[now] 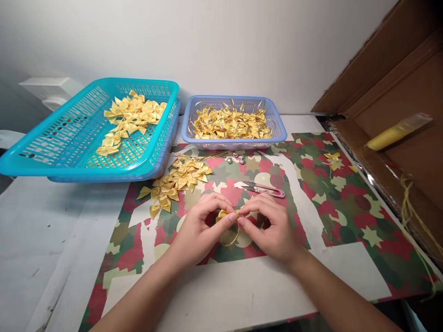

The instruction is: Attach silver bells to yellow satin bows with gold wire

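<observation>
My left hand (206, 221) is closed in a pinch on a yellow ribbon bow (222, 214), most of which the fingers cover. Fingertips of my right hand (272, 226) meet the left ones and pinch gold cord at the bow's middle. A loop of this gold cord (232, 242) hangs below the fingertips. Just beyond my right hand lie pink-handled thread snips (265, 189). To the left of my hands, a loose pile of yellow bows (183, 176) is spread on the patterned sheet.
A turquoise basket (86, 171) of bows stands at the left, stacked on another basket. A lilac basket (235, 145) holds bows with gold loops. Near it lie small silver bells (241, 157) and gold cords (211, 157). Cardboard (391, 78) borders the right side.
</observation>
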A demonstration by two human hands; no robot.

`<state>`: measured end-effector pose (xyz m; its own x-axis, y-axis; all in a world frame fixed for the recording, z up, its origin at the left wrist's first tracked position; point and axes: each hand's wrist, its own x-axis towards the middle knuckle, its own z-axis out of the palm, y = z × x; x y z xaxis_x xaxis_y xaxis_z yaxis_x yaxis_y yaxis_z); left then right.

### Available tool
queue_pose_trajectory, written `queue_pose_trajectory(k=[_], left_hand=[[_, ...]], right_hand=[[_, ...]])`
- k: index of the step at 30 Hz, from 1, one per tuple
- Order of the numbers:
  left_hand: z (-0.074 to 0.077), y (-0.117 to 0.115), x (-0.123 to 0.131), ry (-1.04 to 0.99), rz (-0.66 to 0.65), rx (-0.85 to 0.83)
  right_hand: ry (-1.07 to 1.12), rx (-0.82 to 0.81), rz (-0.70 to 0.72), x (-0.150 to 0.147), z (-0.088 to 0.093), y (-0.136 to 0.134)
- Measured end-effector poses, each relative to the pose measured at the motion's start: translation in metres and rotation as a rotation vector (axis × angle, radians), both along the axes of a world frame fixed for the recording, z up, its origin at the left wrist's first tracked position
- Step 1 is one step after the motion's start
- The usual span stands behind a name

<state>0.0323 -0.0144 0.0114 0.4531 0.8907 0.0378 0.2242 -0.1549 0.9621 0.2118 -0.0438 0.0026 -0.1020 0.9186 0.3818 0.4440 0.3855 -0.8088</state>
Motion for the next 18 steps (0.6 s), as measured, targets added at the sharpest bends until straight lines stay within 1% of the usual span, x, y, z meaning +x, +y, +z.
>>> queue_pose_trajectory(k=[4, 9, 18], left_hand=[[0.0003, -0.0027, 0.0012, -0.015, 0.037, 0.045], [0.0005, -0.0032, 0.002, 0.029, 0.04, 0.103], [-0.0009, -0.0026, 0.0004, 0.077, 0.048, 0.136]], right_hand=[[0.008, -0.057, -0.019, -0.0042, -0.0022, -0.0012], [-0.004, -0.048, -0.046, -0.0045, -0.0041, -0.0027], [-0.043, -0.032, -0.046, -0.0053, -0.0035, -0.0016]])
